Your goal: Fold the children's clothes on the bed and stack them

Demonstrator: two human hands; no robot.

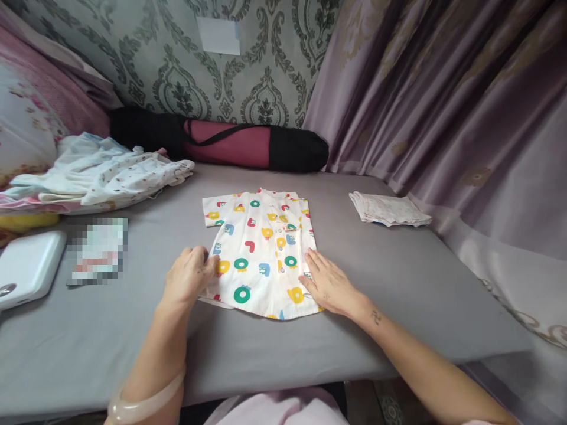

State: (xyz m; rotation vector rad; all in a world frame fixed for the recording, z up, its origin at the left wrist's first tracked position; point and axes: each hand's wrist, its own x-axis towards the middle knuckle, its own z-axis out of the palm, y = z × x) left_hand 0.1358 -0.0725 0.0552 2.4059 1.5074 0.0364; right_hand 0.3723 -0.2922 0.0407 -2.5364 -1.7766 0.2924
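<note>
A small white short-sleeved shirt (261, 248) with colourful letter shapes lies flat, buttons up, on the grey covered surface. Its left-hand sleeve is spread out, while the right-hand sleeve lies folded in over the front. My left hand (188, 274) is at the shirt's lower left edge, fingers curled in against the cloth; the fingertips are partly hidden. Lying flat on the right side of the shirt is my right hand (334, 283), its fingers stretched out and the thumb apart.
A folded pale cloth (390, 209) lies to the right. A heap of light baby clothes (101, 168) is at the left, near a white box-shaped device (33, 268) and a blurred-out packet (98, 251). Along the patterned wall stretches a black and maroon bag (230, 141). Purple curtains (420, 94) hang at right.
</note>
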